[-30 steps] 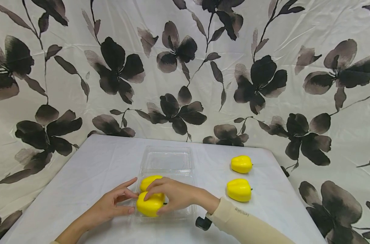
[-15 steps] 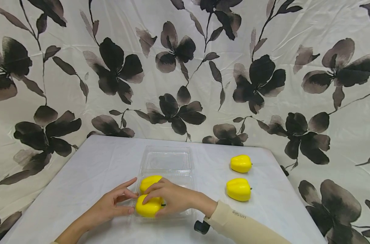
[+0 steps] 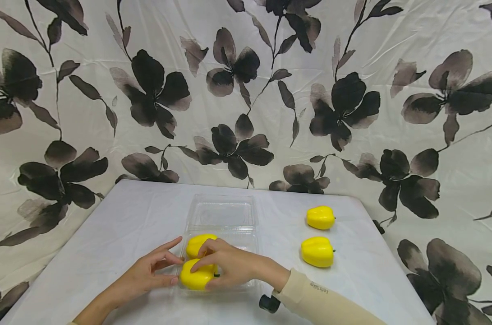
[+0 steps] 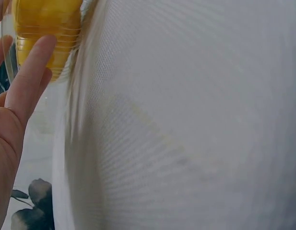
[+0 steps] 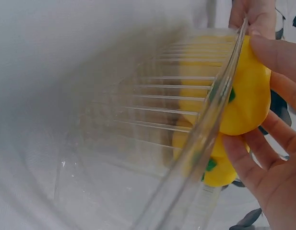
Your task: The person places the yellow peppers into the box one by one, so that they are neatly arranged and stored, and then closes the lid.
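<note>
Yellow pepper sits between the fingers (right hand).

It's bright here. The flowery cloth behind the table shines. Table shadows look soft. Wrist views blur the table.

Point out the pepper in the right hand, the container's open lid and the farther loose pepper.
Held pepper (image 3: 196, 278), head view: middle of its visible skin.
Open lid (image 3: 221, 214), head view: its flat clear panel.
Farther loose pepper (image 3: 320, 217), head view: middle of its body.
</note>
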`<state>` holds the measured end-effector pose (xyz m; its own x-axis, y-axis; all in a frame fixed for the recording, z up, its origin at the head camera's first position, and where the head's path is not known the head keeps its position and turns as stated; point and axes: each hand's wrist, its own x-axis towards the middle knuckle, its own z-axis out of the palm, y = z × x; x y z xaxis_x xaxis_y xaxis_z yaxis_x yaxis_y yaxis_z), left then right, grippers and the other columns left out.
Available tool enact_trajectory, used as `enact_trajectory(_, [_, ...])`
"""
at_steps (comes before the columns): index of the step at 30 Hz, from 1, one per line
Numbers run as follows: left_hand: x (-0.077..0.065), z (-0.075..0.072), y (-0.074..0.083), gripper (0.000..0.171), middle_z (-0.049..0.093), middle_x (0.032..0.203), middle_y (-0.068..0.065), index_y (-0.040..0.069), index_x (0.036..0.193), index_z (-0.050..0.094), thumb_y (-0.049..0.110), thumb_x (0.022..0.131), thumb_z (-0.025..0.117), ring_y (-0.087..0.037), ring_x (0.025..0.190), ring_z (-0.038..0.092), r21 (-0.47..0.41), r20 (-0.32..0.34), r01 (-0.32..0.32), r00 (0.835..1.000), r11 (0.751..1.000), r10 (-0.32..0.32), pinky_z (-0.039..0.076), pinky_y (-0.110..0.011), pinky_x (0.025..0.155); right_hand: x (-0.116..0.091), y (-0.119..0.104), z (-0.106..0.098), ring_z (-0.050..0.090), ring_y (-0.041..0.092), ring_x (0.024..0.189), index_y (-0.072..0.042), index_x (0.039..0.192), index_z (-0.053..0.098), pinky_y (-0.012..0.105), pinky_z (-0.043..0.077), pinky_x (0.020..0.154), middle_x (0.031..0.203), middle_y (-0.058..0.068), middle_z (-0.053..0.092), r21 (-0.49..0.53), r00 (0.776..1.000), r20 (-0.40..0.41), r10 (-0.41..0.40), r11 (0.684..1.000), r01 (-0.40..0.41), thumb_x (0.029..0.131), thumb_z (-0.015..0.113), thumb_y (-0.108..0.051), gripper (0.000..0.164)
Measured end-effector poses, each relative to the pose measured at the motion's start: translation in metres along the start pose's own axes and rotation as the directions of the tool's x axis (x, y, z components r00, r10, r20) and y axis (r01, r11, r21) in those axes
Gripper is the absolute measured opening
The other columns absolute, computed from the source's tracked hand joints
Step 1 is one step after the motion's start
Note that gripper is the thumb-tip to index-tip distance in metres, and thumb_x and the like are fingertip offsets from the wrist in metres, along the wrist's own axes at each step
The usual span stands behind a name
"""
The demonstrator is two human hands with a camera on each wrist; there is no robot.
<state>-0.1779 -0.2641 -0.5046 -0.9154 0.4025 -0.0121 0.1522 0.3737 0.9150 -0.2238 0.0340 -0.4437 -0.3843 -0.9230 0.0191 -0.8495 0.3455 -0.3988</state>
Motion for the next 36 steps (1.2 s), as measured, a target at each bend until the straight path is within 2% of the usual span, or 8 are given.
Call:
enact_trajectory(5, [0.0008,0.0008,-0.0011,0.027,0.024,0.176,-0.007,0.024,0.119,0.073,0.027,0.094,0.084,-0.046,0.154,0.036,-0.003,0.003,-0.005,1.000,1.000,0.005,0.042,-0.011,0.105,0.0000,0.0005,0.0023,0.045,0.011,0.130,-0.027,0.137,0.072,0.025,0.038,0.114,0.139,-0.004,0.056,-0.026,0.999,-0.010,-0.032,0.999,0.032,0.096,0.082,-0.028,0.042])
enact_trajectory(10, [0.0015,0.0011,-0.0008,0.027,0.025,0.176,-0.007,0.024,0.118,0.073,0.027,0.093,0.084,-0.046,0.155,0.034,0.000,0.003,-0.001,1.000,1.000,0.001,0.041,-0.011,0.105,-0.0006,-0.0001,0.0028,0.044,0.013,0.128,-0.028,0.137,0.072,0.021,0.037,0.109,0.142,-0.006,0.058,-0.067,0.999,-0.019,-0.042,0.997,0.040,0.096,0.082,-0.029,0.042])
enact_trajectory(12, [0.0016,0.0011,-0.0003,0.027,0.025,0.176,-0.007,0.024,0.118,0.073,0.027,0.093,0.084,-0.046,0.155,0.034,0.005,0.003,0.004,1.000,1.000,-0.004,0.044,-0.018,0.110,-0.0009,-0.0003,0.0029,0.045,0.014,0.127,-0.028,0.137,0.072,0.020,0.036,0.107,0.142,-0.006,0.059,-0.074,0.999,-0.018,-0.043,0.996,0.041,0.096,0.082,-0.029,0.043])
enact_trajectory(15, [0.0016,0.0010,0.0007,0.028,0.025,0.176,-0.007,0.023,0.118,0.073,0.028,0.093,0.084,-0.047,0.155,0.034,0.014,0.004,0.011,1.000,1.000,-0.011,0.047,-0.037,0.116,-0.0010,-0.0002,0.0030,0.046,0.014,0.128,-0.028,0.138,0.072,0.021,0.036,0.107,0.143,-0.006,0.060,-0.069,0.999,-0.012,-0.042,0.997,0.041,0.096,0.082,-0.028,0.043])
enact_trajectory(18, [0.0017,0.0011,0.0008,0.028,0.024,0.176,-0.008,0.022,0.118,0.073,0.028,0.093,0.084,-0.047,0.154,0.034,0.003,0.007,0.010,1.000,1.000,-0.010,0.047,-0.031,0.115,-0.0013,-0.0002,0.0031,0.046,0.013,0.130,-0.028,0.138,0.071,0.023,0.037,0.109,0.144,-0.006,0.060,-0.056,0.999,-0.006,-0.034,0.998,0.034,0.096,0.082,-0.028,0.043])
enact_trajectory(22, [0.0015,0.0013,0.0005,0.029,0.024,0.176,-0.008,0.021,0.118,0.072,0.026,0.093,0.085,-0.047,0.153,0.036,-0.014,0.008,0.002,1.000,1.000,-0.002,0.041,-0.010,0.104,-0.0021,0.0006,0.0037,0.046,0.013,0.133,-0.029,0.139,0.071,0.025,0.038,0.111,0.146,-0.005,0.059,-0.042,1.000,-0.002,-0.025,0.999,0.025,0.096,0.081,-0.029,0.044])
enact_trajectory(28, [0.0007,0.0015,0.0007,0.029,0.024,0.176,-0.007,0.021,0.119,0.072,0.025,0.093,0.084,-0.047,0.154,0.035,-0.016,0.004,-0.003,1.000,1.000,0.003,0.039,-0.010,0.105,-0.0023,0.0018,0.0018,0.047,0.013,0.137,-0.028,0.143,0.068,0.027,0.037,0.114,0.149,-0.004,0.057,-0.052,0.999,0.033,-0.034,0.998,0.035,0.098,0.079,-0.027,0.046])
enact_trajectory(36, [0.0007,0.0008,-0.0002,0.029,0.024,0.176,-0.006,0.023,0.119,0.072,0.027,0.093,0.085,-0.046,0.153,0.038,-0.001,0.002,-0.003,1.000,1.000,0.003,0.041,-0.012,0.105,-0.0015,-0.0017,0.0019,0.045,0.014,0.138,-0.028,0.143,0.068,0.028,0.039,0.114,0.150,-0.005,0.057,-0.055,0.999,0.043,0.010,0.998,-0.007,0.098,0.079,-0.022,0.047])
